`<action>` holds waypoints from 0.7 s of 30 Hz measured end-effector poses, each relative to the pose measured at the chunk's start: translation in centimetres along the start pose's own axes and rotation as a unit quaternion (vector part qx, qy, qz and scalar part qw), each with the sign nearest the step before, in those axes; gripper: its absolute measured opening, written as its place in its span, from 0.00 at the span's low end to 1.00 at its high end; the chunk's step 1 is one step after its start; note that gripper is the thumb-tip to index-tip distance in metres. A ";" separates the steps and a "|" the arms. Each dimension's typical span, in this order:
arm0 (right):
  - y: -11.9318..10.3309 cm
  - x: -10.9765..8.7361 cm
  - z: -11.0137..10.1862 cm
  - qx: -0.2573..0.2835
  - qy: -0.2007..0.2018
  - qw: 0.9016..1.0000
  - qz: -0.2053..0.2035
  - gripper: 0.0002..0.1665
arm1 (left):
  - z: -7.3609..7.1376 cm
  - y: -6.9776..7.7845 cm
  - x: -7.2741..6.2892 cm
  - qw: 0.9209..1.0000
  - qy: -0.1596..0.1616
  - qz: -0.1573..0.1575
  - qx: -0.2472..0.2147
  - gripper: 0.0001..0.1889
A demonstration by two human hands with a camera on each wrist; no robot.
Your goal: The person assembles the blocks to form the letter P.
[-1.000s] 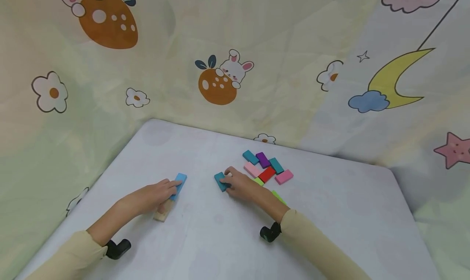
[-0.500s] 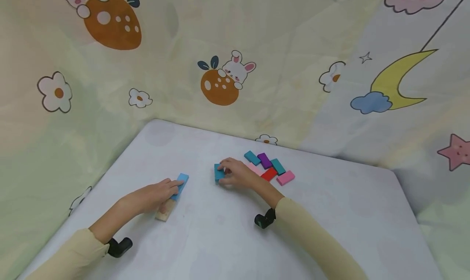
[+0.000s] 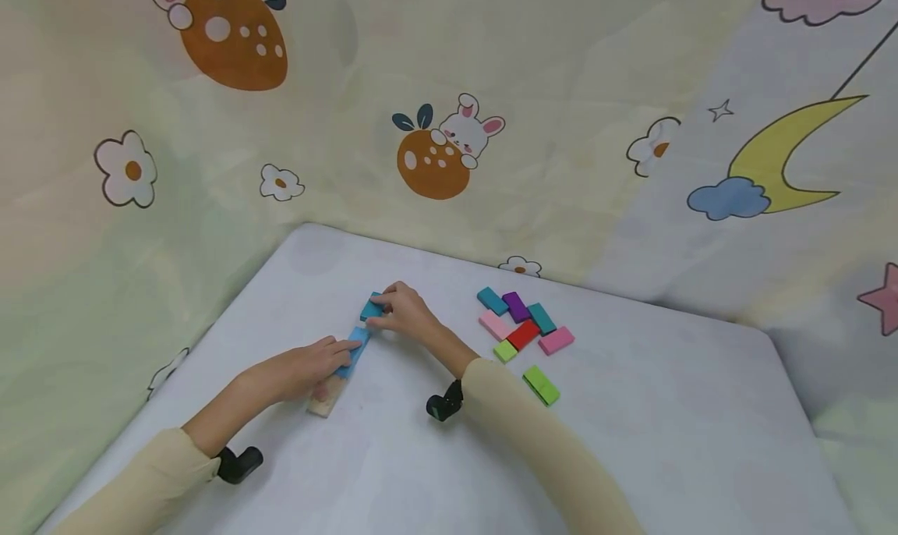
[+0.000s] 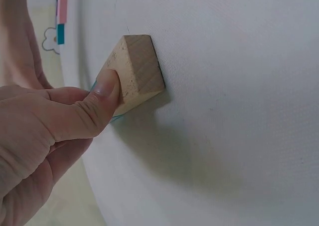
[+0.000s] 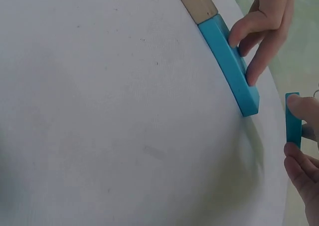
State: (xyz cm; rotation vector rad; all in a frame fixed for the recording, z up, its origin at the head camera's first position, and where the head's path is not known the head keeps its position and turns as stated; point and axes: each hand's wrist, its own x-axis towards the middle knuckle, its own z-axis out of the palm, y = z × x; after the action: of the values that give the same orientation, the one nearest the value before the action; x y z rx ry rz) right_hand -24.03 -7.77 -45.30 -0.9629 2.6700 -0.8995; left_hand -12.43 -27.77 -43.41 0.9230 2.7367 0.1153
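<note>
My left hand (image 3: 305, 371) presses on a row of two blocks on the white table, its index finger lying along the light blue block (image 3: 358, 343). In the left wrist view its thumb rests on the bare wooden block (image 4: 141, 64). That wooden block meets the light blue block (image 5: 229, 66) end to end in the right wrist view. Just beyond the far end of the row, my right hand (image 3: 410, 314) pinches a teal block (image 3: 371, 306) between thumb and fingers. A gap shows between the teal block (image 5: 293, 121) and the light blue one.
Right of the hands lies a cluster of blocks: teal, purple, pink, a red block (image 3: 523, 334) and a small lime block (image 3: 504, 352). A green block (image 3: 541, 385) lies nearer. A patterned cloth (image 3: 561, 75) rises behind the table's far edge.
My right hand has carried the teal block leftward and away, from mid-table to the far end of the row, turning it on the way. The left hand keeps its place on the row.
</note>
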 end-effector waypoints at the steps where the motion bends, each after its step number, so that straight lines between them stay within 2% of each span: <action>1: -0.1 0.2 0.2 -0.001 -0.002 1.000 0.006 0.29 | 0.0 0.0 0.0 1.000 0.000 0.000 0.000 0.18; 10: 0.0 1.0 1.9 -0.026 -0.016 0.999 0.036 0.29 | 0.0 -0.1 -0.1 1.000 -0.006 -0.002 -0.005 0.20; 18: 0.3 0.9 2.4 -0.042 -0.008 0.998 0.034 0.29 | 0.3 -0.5 -0.3 0.999 0.006 0.009 -0.032 0.21; 21: 0.3 0.9 2.6 -0.060 -0.015 0.998 0.020 0.30 | 0.3 -0.6 -0.5 0.999 0.001 0.000 -0.046 0.22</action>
State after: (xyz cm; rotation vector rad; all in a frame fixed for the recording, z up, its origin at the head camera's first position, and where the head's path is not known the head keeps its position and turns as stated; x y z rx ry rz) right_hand -23.98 -9.44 -47.56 -0.9354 2.7327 -0.7186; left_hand -12.32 -28.52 -43.70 0.8972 2.7080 0.2382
